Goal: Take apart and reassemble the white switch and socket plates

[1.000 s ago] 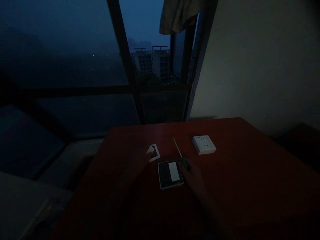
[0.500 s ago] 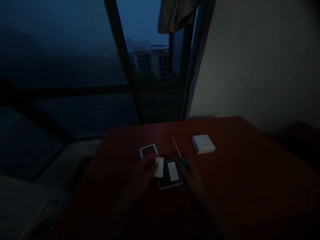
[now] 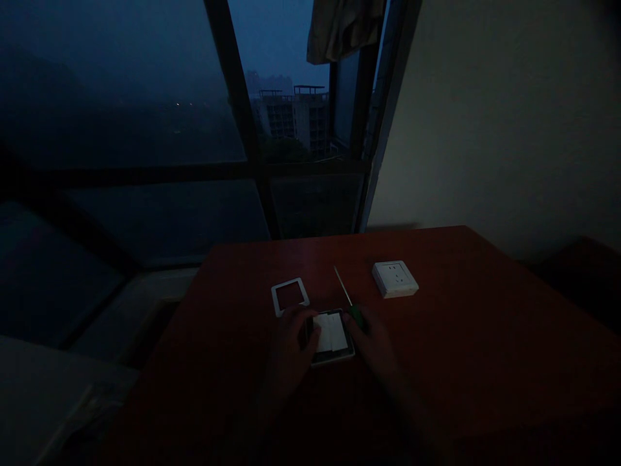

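Compared with the frame of half a second ago, your left grip (image 3: 294,343) has moved a little to the right, and the left white rectangular plate (image 3: 322,333), which it was holding at the left edge of the dark square base with a pale rim (image 3: 334,356), now lies over the left part of this base, next to the right white rectangular plate (image 3: 338,330). The hollow white square frame (image 3: 303,291) is now less covered by your fingers. The left plate is directly at your left grip, with the thumb on its face and the fingers near its upper edge; whether you pinch it or only press it, I cannot tell. Your right grip (image 3: 371,336) is closed around the green handle of the screwdriver with a thin metal shaft (image 3: 356,316), whose tip points away from you, and it is just beside the right edge of the base. The hollow frame lies beyond your left grip, and the white square box with socket holes (image 3: 395,279) lies beyond your right one, to the right of the shaft. On the reddish-brown tabletop (image 3: 460,323) I count two plates, one base, one hollow frame, one screwdriver and one socket box.
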`<action>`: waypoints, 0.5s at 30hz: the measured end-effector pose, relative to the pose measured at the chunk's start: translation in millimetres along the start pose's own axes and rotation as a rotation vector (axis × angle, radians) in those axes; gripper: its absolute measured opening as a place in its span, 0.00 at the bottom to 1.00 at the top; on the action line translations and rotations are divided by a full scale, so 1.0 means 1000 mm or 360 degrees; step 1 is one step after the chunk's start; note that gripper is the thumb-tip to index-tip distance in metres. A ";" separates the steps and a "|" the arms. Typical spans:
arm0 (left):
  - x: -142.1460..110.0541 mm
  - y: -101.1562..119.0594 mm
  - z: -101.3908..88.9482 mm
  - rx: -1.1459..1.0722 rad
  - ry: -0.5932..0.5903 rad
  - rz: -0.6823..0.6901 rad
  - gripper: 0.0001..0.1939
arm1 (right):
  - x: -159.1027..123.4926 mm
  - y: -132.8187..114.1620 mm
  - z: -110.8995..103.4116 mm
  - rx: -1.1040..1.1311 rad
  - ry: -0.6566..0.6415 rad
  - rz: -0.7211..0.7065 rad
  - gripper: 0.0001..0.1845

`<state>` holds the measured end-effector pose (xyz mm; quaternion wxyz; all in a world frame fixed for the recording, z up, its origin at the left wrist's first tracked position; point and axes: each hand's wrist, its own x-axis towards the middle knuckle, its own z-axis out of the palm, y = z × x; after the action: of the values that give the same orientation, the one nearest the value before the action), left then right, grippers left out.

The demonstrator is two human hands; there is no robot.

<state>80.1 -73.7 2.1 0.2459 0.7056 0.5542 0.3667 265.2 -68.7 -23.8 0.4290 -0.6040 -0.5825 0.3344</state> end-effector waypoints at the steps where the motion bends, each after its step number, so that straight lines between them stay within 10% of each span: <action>1: 0.000 0.000 0.000 0.0002 -0.0010 -0.0005 0.11 | 0.000 -0.002 0.000 -0.0032 0.0015 -0.0009 0.18; 15: -0.007 -0.005 0.002 -0.0020 -0.0021 -0.0050 0.12 | 0.001 -0.014 0.002 -0.0546 -0.0085 -0.0076 0.23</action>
<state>78.0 -79.0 -4.6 0.2597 0.6977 0.5612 0.3616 257.2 -67.8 -11.7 0.3119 -0.6454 -0.6563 0.2357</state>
